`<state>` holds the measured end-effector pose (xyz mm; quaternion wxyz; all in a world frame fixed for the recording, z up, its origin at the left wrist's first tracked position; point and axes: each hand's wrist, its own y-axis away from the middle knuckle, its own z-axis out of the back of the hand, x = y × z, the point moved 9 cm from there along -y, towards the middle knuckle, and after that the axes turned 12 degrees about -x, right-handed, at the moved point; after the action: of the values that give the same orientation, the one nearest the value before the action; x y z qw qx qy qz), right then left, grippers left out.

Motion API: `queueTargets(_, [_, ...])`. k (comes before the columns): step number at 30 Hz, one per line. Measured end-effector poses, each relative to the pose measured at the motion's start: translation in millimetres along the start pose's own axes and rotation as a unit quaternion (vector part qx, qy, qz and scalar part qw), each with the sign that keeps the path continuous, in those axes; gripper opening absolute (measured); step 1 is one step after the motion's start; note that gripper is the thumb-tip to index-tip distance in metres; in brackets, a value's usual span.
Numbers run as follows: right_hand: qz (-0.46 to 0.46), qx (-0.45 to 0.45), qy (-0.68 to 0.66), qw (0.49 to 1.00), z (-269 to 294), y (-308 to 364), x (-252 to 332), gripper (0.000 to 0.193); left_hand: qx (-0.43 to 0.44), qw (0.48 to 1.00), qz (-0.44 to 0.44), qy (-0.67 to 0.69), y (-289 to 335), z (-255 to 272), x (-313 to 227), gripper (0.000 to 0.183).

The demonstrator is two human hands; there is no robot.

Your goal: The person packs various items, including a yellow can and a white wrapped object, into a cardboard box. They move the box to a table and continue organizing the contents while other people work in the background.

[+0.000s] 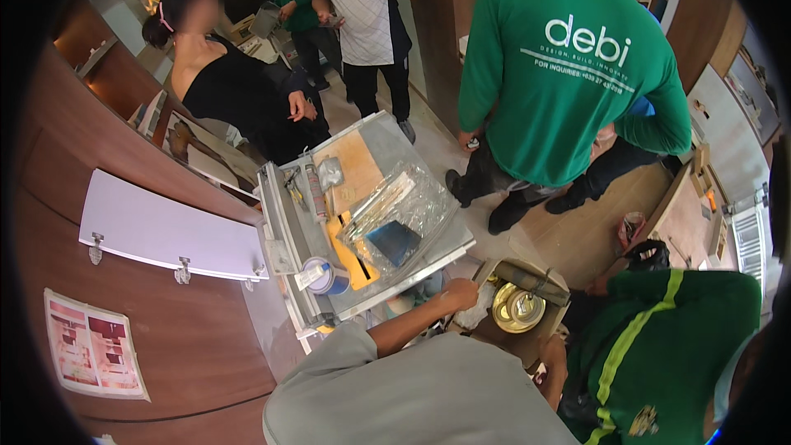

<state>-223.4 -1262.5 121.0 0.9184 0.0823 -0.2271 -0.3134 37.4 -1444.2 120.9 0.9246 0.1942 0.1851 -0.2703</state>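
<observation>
Lying inside the open box [521, 348], yellow rolls [517, 323] are flanked by left hand [459, 296] leftward, right hand [554, 356] near-right; left fingers curled, either's grip can't be told.

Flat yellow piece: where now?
Head view, left of centre: the flat yellow piece lies on the grey-topped table, between the blue-and-white round can and the clear plastic sheeting.

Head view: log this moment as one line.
left hand: beside open box | right hand: near box's right side | in box: gold-coloured round item | beyond left: cluttered table | grips: unclear
</observation>
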Motion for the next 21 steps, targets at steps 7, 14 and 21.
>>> queueTargets(7, [0.008, 0.089, 0.027, 0.996, -4, -65, -7, 0.05, 0.002, 1.0, -0.002, -0.007, -45, -25, -1, 0.027])
queueTargets(14, [-0.041, 0.134, 0.007, 0.99, 10, -108, -15, 0.048, 0.034, 0.995, 0.083, 0.038, -68, -39, -5, 0.032])
queueTargets(21, [0.104, 0.168, 0.06, 0.979, -7, -151, -31, 0.045, 0.014, 0.995, 0.073, 0.061, -81, -21, -22, 0.027])
